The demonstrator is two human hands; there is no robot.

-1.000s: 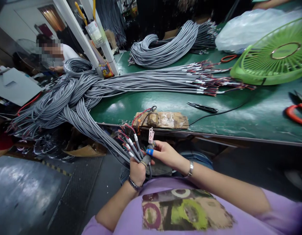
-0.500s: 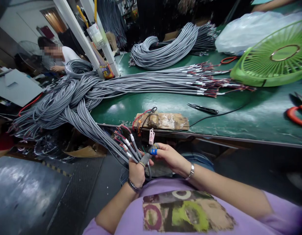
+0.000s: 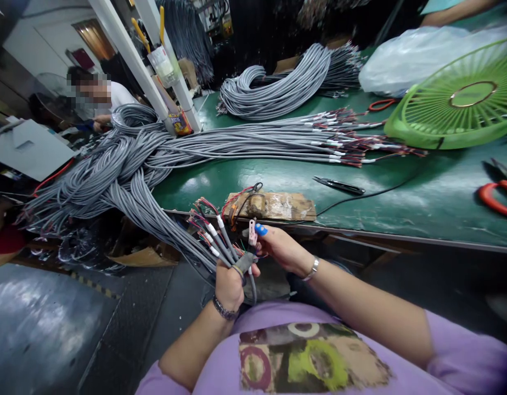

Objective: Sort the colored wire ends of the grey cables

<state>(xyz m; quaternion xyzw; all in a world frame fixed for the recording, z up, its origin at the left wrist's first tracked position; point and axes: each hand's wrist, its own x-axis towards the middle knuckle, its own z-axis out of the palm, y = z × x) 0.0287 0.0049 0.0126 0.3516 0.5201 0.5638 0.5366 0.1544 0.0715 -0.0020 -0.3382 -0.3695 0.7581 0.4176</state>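
Cable bunch (image 3: pixel 223 247) below-left of wood block (image 3: pixel 288 207), clamped tight in L grip (image 3: pixel 230 286), white sleeves (image 3: pixel 211 230) already on, R grip (image 3: pixel 284 248) at pink pc (image 3: pixel 252 235), hold unclear, qty left can't tell.

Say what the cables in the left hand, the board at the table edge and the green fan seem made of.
Cables: probably plastic-sheathed, smooth dull grey, with thin coloured wires at the ends.
Board: apparently wood, rough and worn, from its blotchy brown surface.
Green fan: likely moulded plastic, smooth-looking, given its even colour and slim ribs.
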